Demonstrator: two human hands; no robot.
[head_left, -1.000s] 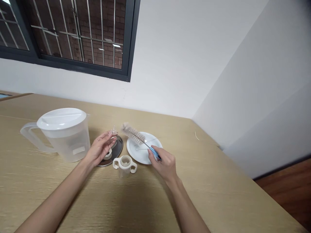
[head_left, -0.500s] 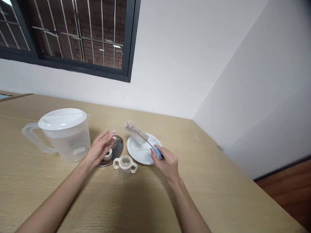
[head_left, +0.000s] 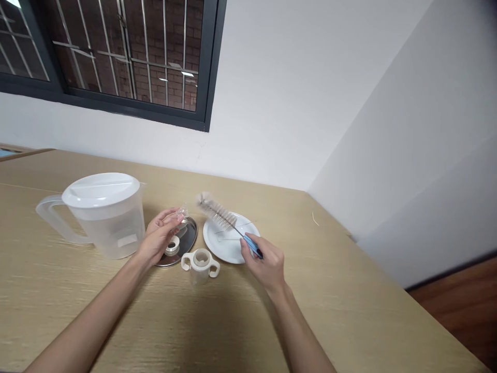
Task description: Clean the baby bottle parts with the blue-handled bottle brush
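My right hand [head_left: 266,261] is closed around the blue handle of a bottle brush [head_left: 222,215]. Its white bristles point up and left, above a white plate [head_left: 212,243] on which a few thin, rod-like things lie. My left hand [head_left: 161,235] pinches a clear bottle nipple [head_left: 183,209] between thumb and fingers, over a dark metal tray [head_left: 188,241]. On that tray sit a white ring [head_left: 172,245] and another pale part, partly hidden by the hand. In front of the tray and plate, a baby bottle [head_left: 200,264] with two cream handles stands upright, its top uncovered.
A clear plastic pitcher [head_left: 111,223] with a white lid stands to the left, near my left hand. A small pale strip [head_left: 315,219] lies on the wooden table [head_left: 341,300] at the right. Behind the table are a white wall and a barred window [head_left: 132,57].
The brush head has shifted slightly to the left, toward the nipple. Both hands otherwise keep nearly the same positions and holds.
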